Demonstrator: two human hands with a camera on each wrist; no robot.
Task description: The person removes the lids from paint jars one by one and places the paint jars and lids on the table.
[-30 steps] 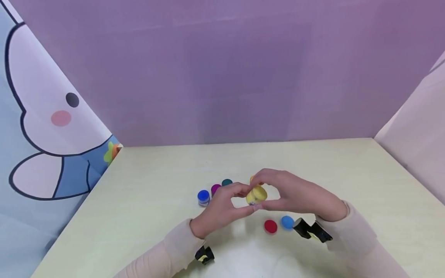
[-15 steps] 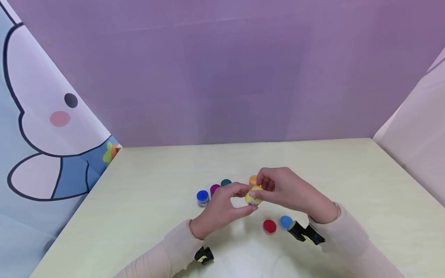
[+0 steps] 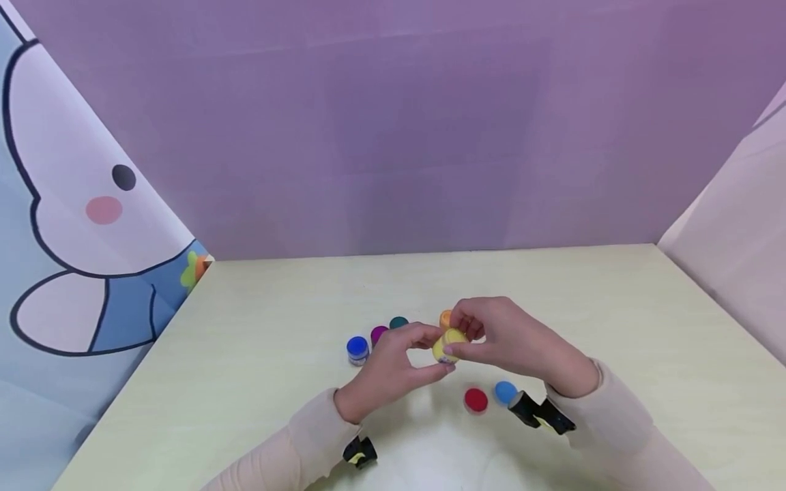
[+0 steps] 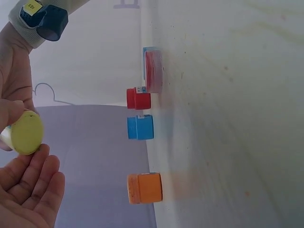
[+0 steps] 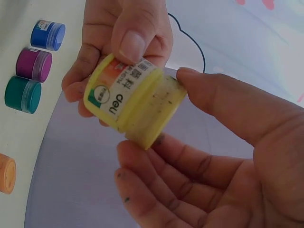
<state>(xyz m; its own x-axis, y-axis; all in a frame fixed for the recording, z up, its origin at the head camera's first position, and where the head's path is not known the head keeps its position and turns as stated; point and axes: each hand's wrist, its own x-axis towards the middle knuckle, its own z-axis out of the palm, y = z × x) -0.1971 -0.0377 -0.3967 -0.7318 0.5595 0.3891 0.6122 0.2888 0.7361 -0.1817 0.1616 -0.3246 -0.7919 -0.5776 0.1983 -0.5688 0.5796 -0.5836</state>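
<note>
A small yellow paint jar point(image 3: 446, 346) is held up over the table between both hands. My left hand point(image 3: 393, 368) grips its body between thumb and fingers, with the thumb across the printed label in the right wrist view. My right hand point(image 3: 512, 339) pinches the yellow lid end point(image 5: 159, 111), thumb on one side and fingertips on the other. The lid sits on the jar, and dark specks mark its clear rim. In the left wrist view, a round yellow end of the jar point(image 4: 27, 133) faces the camera.
Blue point(image 3: 357, 350), magenta point(image 3: 378, 334) and green point(image 3: 398, 322) jars stand beyond my left hand. An orange jar point(image 3: 445, 319) stands behind the yellow one. Nearer lie red point(image 3: 475, 400) and light blue point(image 3: 505, 392) round pieces. The left wrist view also shows red point(image 4: 138, 98) and blue point(image 4: 140, 127) jars.
My right hand has shifted from spanning the yellow jar with spread fingers to pinching its lid end with curled fingers. My left hand stays nearly still.
</note>
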